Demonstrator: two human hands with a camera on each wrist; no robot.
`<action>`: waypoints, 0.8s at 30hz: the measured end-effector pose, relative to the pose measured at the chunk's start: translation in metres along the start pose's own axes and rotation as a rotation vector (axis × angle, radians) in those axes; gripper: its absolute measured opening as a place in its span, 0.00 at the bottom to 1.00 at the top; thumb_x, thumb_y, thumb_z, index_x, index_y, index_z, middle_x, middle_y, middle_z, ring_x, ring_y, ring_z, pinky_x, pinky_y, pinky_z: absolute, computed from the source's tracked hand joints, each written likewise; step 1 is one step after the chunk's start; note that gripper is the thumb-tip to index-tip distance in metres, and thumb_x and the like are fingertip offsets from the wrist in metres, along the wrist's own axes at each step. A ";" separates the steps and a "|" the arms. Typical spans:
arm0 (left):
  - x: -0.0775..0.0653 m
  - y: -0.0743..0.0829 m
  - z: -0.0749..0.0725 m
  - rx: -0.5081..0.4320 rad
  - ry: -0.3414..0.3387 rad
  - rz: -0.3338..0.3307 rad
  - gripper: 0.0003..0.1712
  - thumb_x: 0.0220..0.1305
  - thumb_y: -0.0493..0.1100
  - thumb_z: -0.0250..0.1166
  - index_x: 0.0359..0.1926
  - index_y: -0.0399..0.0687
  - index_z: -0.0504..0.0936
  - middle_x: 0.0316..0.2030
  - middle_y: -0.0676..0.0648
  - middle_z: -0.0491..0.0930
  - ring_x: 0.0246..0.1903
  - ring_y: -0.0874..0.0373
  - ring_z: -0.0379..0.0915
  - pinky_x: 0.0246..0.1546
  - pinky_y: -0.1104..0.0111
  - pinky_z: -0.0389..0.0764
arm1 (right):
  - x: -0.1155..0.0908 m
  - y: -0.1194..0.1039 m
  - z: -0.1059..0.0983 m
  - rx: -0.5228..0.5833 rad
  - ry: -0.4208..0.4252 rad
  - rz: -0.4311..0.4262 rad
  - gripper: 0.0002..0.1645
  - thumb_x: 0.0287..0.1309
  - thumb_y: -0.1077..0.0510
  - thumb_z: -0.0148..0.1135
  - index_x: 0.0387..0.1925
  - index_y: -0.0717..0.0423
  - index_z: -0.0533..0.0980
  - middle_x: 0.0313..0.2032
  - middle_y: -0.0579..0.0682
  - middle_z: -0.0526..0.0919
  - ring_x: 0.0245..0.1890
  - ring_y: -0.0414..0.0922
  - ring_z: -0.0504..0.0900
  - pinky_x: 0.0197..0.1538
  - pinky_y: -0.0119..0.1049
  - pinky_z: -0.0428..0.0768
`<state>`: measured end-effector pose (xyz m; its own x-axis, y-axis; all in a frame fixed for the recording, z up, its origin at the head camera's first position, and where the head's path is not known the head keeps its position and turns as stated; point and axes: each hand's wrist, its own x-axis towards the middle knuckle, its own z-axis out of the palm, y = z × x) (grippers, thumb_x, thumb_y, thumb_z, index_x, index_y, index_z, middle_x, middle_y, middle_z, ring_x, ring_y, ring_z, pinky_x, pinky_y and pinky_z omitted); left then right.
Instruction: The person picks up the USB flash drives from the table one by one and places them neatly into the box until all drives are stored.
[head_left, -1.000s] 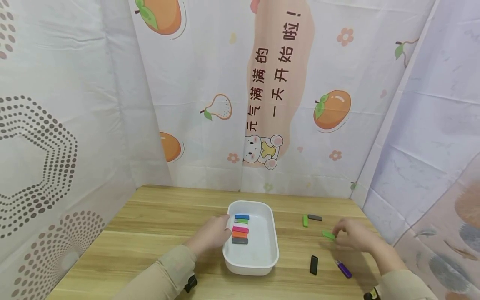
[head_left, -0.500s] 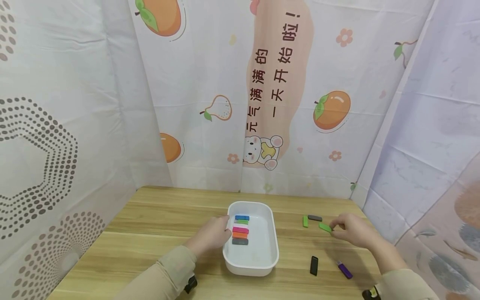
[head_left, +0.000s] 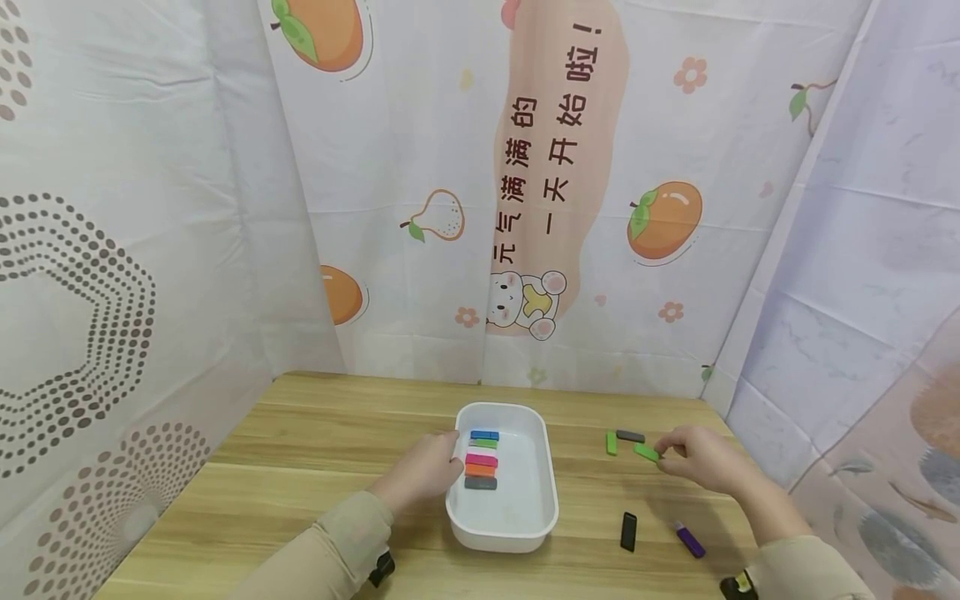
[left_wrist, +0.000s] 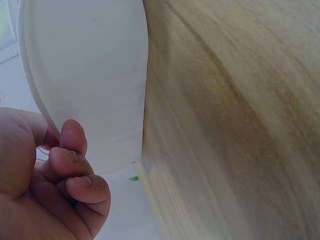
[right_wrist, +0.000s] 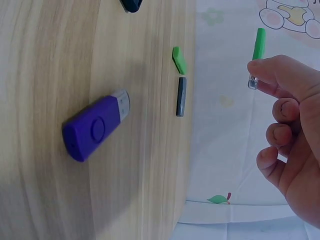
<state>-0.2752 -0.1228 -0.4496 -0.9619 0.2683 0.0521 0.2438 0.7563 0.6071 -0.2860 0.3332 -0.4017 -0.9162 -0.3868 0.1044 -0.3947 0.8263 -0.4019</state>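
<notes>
My left hand [head_left: 423,469] grips the left rim of a white plastic tray [head_left: 525,483], thumb and fingers at its edge in the left wrist view. Along the tray's left side lies a column of USB sticks: blue [head_left: 484,435], green, white, pink [head_left: 481,461], orange [head_left: 480,471] and grey [head_left: 481,483]. Over the right part of the table, my right hand [head_left: 705,460] pinches a green USB stick [right_wrist: 259,44] by its metal plug end, between thumb and index finger. The green body points away from the hand, raised off the table in the right wrist view.
Right of the tray, another green USB stick [head_left: 611,443] lies beside a dark grey one [head_left: 631,436]. Nearer me are a black stick [head_left: 628,532] and a purple USB stick [head_left: 689,540] with its plug showing. Printed curtains [head_left: 405,342] enclose the wooden table [head_left: 322,433].
My right hand has lifted the green USB stick and shifted it slightly left and away from me. The left hand and the tray have stayed in place.
</notes>
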 end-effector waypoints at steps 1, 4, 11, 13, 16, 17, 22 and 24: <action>0.000 0.000 0.000 0.000 0.000 -0.001 0.31 0.70 0.40 0.63 0.69 0.29 0.70 0.63 0.32 0.75 0.45 0.50 0.75 0.59 0.46 0.75 | 0.000 -0.001 0.001 -0.004 0.001 -0.001 0.10 0.57 0.55 0.73 0.41 0.53 0.86 0.23 0.42 0.67 0.24 0.38 0.64 0.25 0.32 0.65; -0.001 0.000 0.000 -0.004 -0.002 -0.005 0.31 0.70 0.41 0.63 0.69 0.29 0.70 0.63 0.32 0.75 0.45 0.50 0.75 0.58 0.46 0.76 | 0.002 -0.004 0.002 -0.012 0.000 -0.029 0.10 0.58 0.55 0.73 0.41 0.53 0.86 0.25 0.42 0.71 0.26 0.39 0.66 0.29 0.33 0.67; -0.001 0.000 0.000 -0.010 -0.005 -0.013 0.31 0.70 0.41 0.63 0.69 0.30 0.70 0.64 0.33 0.74 0.45 0.51 0.76 0.59 0.46 0.75 | 0.010 -0.013 0.008 -0.007 0.011 -0.061 0.10 0.57 0.55 0.74 0.40 0.53 0.86 0.25 0.43 0.68 0.27 0.39 0.65 0.28 0.33 0.66; -0.001 0.000 0.000 -0.015 -0.007 -0.019 0.31 0.71 0.41 0.63 0.70 0.31 0.70 0.64 0.33 0.74 0.46 0.51 0.76 0.60 0.45 0.74 | 0.013 -0.015 0.010 -0.016 0.014 -0.073 0.10 0.56 0.54 0.74 0.40 0.52 0.86 0.26 0.42 0.68 0.28 0.39 0.66 0.29 0.33 0.66; -0.001 0.000 0.000 -0.016 -0.011 -0.021 0.31 0.71 0.41 0.63 0.70 0.31 0.70 0.65 0.33 0.74 0.47 0.52 0.76 0.60 0.45 0.73 | 0.016 -0.018 0.012 -0.019 0.021 -0.092 0.09 0.56 0.55 0.74 0.39 0.51 0.86 0.27 0.42 0.69 0.28 0.39 0.66 0.29 0.34 0.66; -0.001 0.000 0.000 -0.016 -0.012 -0.021 0.31 0.71 0.41 0.63 0.70 0.31 0.69 0.65 0.33 0.74 0.46 0.51 0.76 0.59 0.45 0.73 | 0.017 -0.019 0.012 -0.019 0.022 -0.103 0.09 0.56 0.55 0.74 0.39 0.51 0.86 0.27 0.42 0.70 0.28 0.39 0.66 0.29 0.34 0.66; -0.001 0.000 -0.001 -0.013 -0.010 -0.021 0.31 0.71 0.41 0.63 0.69 0.30 0.70 0.64 0.33 0.74 0.48 0.50 0.77 0.59 0.45 0.73 | 0.022 -0.027 0.014 -0.034 0.035 -0.134 0.08 0.55 0.55 0.74 0.38 0.49 0.86 0.27 0.40 0.72 0.28 0.38 0.67 0.30 0.33 0.68; -0.001 0.000 -0.001 -0.010 -0.006 -0.019 0.31 0.70 0.41 0.63 0.69 0.30 0.70 0.64 0.33 0.75 0.51 0.49 0.77 0.60 0.45 0.73 | 0.025 -0.031 0.015 -0.043 0.040 -0.136 0.08 0.55 0.54 0.74 0.38 0.48 0.86 0.28 0.39 0.73 0.29 0.38 0.68 0.31 0.33 0.69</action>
<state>-0.2741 -0.1234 -0.4487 -0.9656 0.2575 0.0358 0.2242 0.7552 0.6159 -0.2956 0.2918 -0.4001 -0.8556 -0.4807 0.1919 -0.5174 0.7844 -0.3420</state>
